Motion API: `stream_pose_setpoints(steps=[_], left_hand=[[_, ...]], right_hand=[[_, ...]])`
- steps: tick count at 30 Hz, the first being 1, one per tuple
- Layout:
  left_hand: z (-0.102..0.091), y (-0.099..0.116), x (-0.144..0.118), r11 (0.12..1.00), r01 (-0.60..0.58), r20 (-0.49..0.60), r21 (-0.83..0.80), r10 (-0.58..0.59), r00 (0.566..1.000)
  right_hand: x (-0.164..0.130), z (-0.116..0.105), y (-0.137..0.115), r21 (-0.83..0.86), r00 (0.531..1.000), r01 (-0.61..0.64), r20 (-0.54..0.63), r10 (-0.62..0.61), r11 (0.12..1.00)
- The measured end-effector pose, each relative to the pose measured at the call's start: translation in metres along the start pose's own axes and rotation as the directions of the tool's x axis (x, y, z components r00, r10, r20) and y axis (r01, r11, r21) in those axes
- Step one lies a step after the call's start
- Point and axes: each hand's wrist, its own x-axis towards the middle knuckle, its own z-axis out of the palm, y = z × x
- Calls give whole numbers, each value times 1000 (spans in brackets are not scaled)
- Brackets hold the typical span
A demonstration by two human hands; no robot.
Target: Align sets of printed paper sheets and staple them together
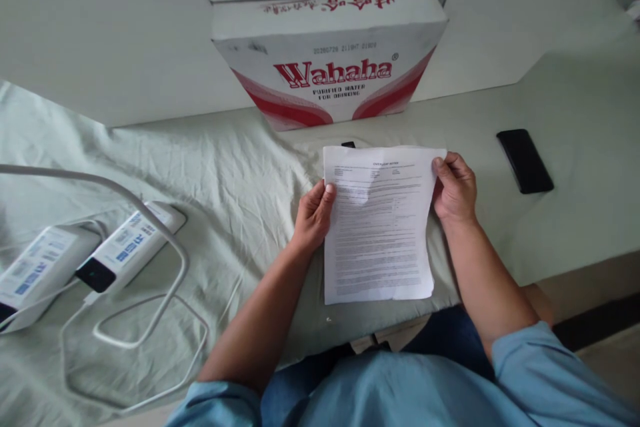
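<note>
At 12 o'clock the carton (pixel 330 57) bore "Wahaha" in red, with "PURIFIED WATER FOR DRINKING" beneath and a stamped code above, roughly "20260728 2119H7 21909". The printed sheet (pixel 379 223) carried a heading too blurred to read. At 9 o'clock, the power bank (pixel 131 245) labels were illegible.

You can't read the tiny words on the paper (pixel 379 223). It hides most of a small black thing (pixel 348 144). The left power bank (pixel 37 273) is cut off by the edge.
</note>
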Motion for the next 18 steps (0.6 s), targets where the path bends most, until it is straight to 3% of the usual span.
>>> stream_pose_setpoints(steps=[4, 13, 18], left_hand=[[1, 3, -2, 991, -73, 90, 114, 62, 994], [-2, 1, 0, 999, -4, 9, 46, 4, 1000], [-6, 2, 2, 1000, 27, 34, -15, -26, 999]], right_hand=[[0, 1, -2, 34, 998, -69, 13, 68, 997], [-9, 3, -9, -29, 954, -195, 226, 197, 980], [-15, 1, -15, -91, 946, -214, 230, 229, 973]])
